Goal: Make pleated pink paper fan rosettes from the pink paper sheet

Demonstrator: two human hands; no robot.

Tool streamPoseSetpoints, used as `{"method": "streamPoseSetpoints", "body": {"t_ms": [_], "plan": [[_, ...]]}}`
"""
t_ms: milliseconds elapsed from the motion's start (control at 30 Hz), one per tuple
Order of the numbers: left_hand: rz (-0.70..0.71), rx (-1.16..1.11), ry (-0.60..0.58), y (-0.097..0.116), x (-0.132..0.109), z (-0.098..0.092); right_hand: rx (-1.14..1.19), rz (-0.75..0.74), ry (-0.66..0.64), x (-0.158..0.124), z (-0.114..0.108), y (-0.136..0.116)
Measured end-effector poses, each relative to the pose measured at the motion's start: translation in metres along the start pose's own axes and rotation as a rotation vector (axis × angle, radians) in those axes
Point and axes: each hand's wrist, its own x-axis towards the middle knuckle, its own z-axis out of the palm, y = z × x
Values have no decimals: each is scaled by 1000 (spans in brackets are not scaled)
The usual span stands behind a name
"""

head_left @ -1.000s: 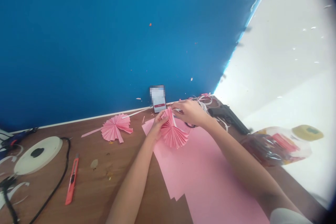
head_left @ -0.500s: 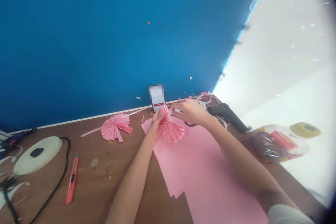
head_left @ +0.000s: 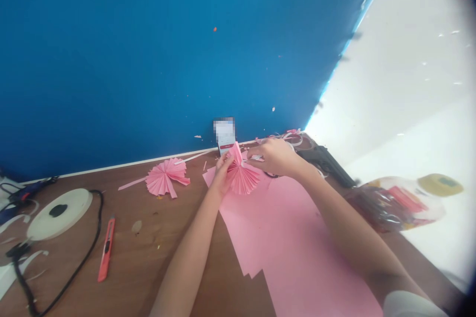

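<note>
Both my hands hold a pleated pink paper fan [head_left: 242,178] above a stack of pink paper sheets [head_left: 282,237]. My left hand [head_left: 222,172] pinches the fan's left side with closed fingers. My right hand [head_left: 274,156] grips its top right edge, fingers curled, and also seems to pinch a thin white strip. A second pleated pink fan [head_left: 165,178] lies flat on the brown table [head_left: 148,257] to the left.
An orange utility knife [head_left: 106,249] lies left of my arm. A white tape roll [head_left: 58,213] and a black cable [head_left: 74,267] sit at the far left. A small phone [head_left: 225,136] leans on the blue wall. A black gun-shaped tool [head_left: 327,163] and a plastic bag [head_left: 397,203] are at right.
The fan has closed up slightly and moved a little away from me, with both hands still on it. The view has shifted slightly.
</note>
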Motion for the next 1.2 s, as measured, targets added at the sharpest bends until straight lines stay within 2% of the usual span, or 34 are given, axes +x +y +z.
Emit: {"method": "streamPoseSetpoints", "body": {"t_ms": [200, 367, 633, 733, 967, 1200], "plan": [[-3, 0, 29, -3, 5, -3, -7, -11, -50, -1, -3, -2], [4, -33, 80, -2, 9, -7, 25, -39, -14, -4, -4, 1], [-61, -18, -9, 3, -1, -1, 72, -4, 19, -1, -1, 4], [-64, -7, -33, 5, -4, 2, -4, 38, -3, 1, 1, -1], [-68, -26, 41, 3, -1, 0, -167, 106, -65, 2, 3, -12], [-44, -2, -2, 3, -3, 1, -217, 122, -81, 2, 11, -15]]}}
